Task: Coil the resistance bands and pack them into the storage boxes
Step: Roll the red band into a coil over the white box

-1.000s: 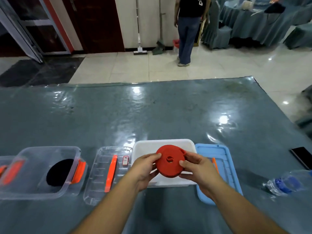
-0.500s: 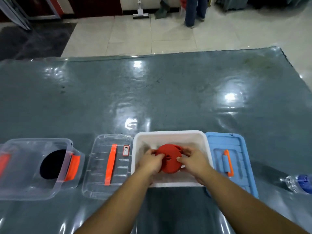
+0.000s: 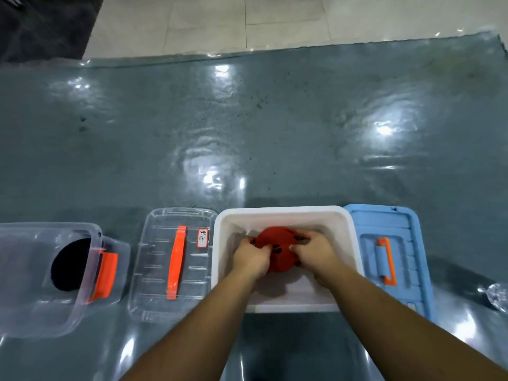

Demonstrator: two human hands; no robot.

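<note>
A coiled red resistance band (image 3: 276,242) lies low inside the white storage box (image 3: 283,210) near the table's front edge. My left hand (image 3: 251,259) grips the coil's left side and my right hand (image 3: 313,255) grips its right side, both reaching down into the box. The coil's lower part is hidden behind my fingers. At the far left stands a clear storage box (image 3: 33,306) with orange latches, and a coiled black band (image 3: 68,264) lies inside it.
A clear lid (image 3: 154,270) with an orange handle lies between the two boxes. A blue lid (image 3: 412,243) with an orange handle lies right of the white box. A plastic bottle (image 3: 494,294) shows at the right edge. The grey table (image 3: 247,127) stretches beyond.
Both hands have lowered the red coil from above the white box down into it. The camera has tilted downward, so the room beyond the table has left the view.
</note>
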